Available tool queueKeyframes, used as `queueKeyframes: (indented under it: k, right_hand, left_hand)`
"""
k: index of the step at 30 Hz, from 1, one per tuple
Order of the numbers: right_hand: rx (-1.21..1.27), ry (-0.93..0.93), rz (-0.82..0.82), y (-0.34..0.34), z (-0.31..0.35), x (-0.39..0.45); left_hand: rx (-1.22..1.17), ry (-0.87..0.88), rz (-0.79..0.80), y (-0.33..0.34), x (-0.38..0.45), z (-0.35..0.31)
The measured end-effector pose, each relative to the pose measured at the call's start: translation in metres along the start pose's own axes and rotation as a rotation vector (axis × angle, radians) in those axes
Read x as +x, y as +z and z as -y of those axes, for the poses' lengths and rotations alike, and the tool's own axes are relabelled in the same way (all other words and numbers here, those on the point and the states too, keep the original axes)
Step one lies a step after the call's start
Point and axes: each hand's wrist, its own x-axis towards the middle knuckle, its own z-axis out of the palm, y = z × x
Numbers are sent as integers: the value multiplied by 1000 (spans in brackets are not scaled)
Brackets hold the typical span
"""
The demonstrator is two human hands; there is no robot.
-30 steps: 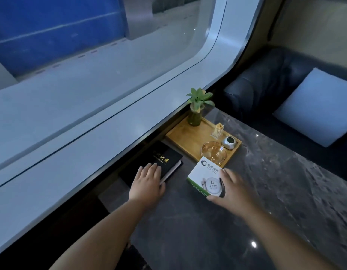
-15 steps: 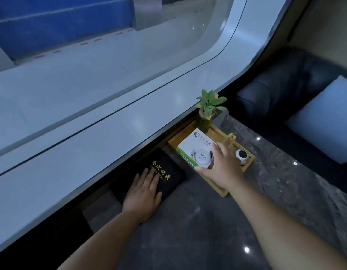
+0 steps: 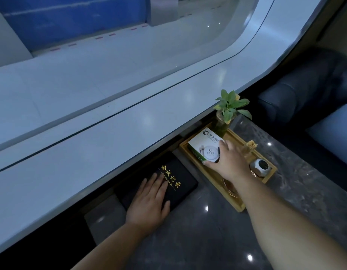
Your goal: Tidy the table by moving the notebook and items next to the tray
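A black notebook (image 3: 180, 178) with gold lettering lies on the dark marble table, just left of the wooden tray (image 3: 227, 199). My left hand (image 3: 149, 201) rests flat on its cover with straight fingers. My right hand (image 3: 225, 160) grips a white and green box (image 3: 203, 147) by its near right corner and holds it over the tray's far left part, beside the potted plant (image 3: 230, 108). Whether the box touches the tray is hidden.
On the tray stand a toothpick holder (image 3: 250, 148), a small grey round device (image 3: 261, 166) and a glass dish (image 3: 230, 189) partly under my right arm. A white sill runs along the table's left edge. A dark sofa (image 3: 305, 94) with a pale cushion is at right.
My right hand has carried the box from the table in front of the tray up over the tray's far left part. My left hand stays on the notebook.
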Motion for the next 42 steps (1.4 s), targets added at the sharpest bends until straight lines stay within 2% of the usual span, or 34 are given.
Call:
queueKeyframes:
  k: [14,21,25,31,36,40,42]
  right_hand:
    - [-38,-21,1,14,7,4]
    - [-64,21,85,14,8,2]
    - [-102,-1,68,12,8,-8]
    - [-93,-112,30,1,3,-61]
    - [-128,-165,93,-4,-7,-132]
    - [-122,-119,122,-9,-15,-182]
    - [-92,-95,103,-14,-15,-199]
  left_hand:
    - [-15,8,-4,-1,-1,0]
    - [-26,13,-8,-1,-1,0]
    - [-31,5,6,1,-1,1]
    - [-6,6,1,0,0,1]
    - [53,-30,119,-9,5,-3]
    - [105,-13,163,-26,4,-10]
    - [94,21,128,-38,2,-25]
